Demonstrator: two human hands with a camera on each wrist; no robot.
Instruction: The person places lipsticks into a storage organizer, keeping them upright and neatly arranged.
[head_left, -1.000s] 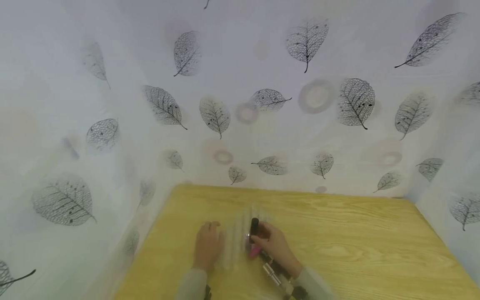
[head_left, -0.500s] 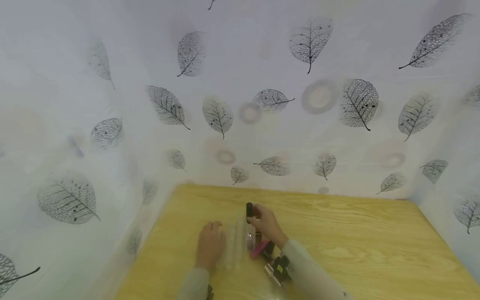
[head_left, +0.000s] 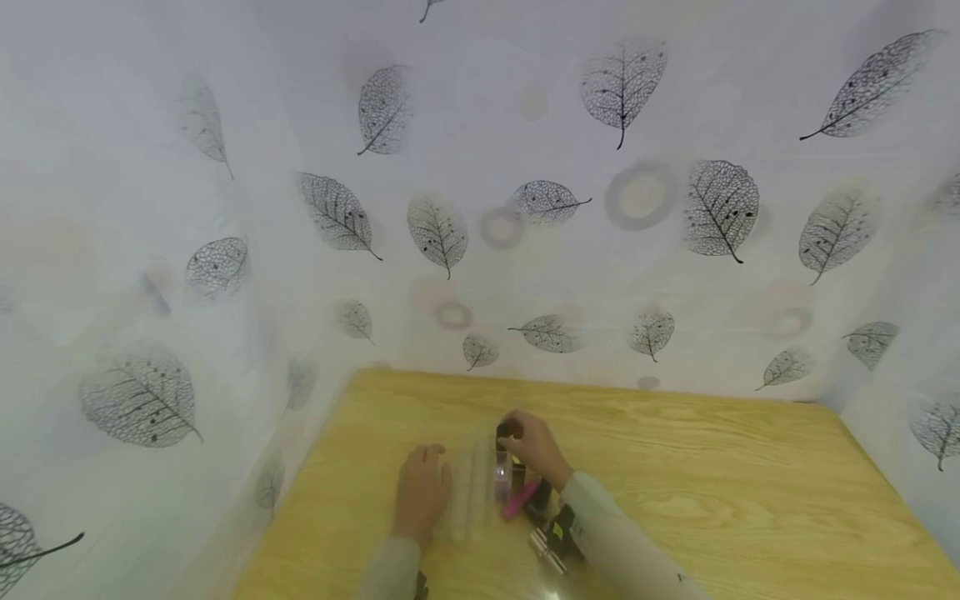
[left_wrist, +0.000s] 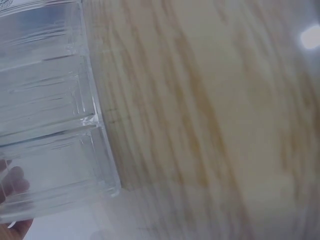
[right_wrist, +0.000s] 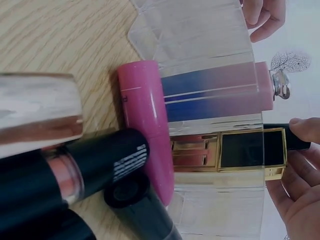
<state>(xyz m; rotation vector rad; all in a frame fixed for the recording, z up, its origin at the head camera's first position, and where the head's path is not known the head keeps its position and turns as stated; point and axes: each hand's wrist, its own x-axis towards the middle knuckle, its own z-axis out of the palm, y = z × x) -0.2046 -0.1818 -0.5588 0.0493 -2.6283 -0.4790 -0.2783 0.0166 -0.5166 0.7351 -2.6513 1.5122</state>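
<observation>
Since the last frame, right hand (head_left: 537,446) has dipped slightly with the black tube (head_left: 501,438). Tube pinched between thumb and fingers, at far end of clear box (head_left: 462,492); cannot tell how deep. Left hand (head_left: 422,492) apart, fingers loose, beside box's left side. In box: blue-pink tube (right_wrist: 215,92), gold-trimmed lipstick (right_wrist: 242,150). Nearer the person, on table (head_left: 712,500): pink tube (right_wrist: 145,125), dark tubes (right_wrist: 107,160), silver tube (head_left: 547,552).

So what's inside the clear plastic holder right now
The holder shows a blue-and-pink tube and a black-and-gold lipstick. The pink tube in front covers their lower ends. The lipstick partly hides the black tube the right hand holds; its lower end isn't visible.
</observation>
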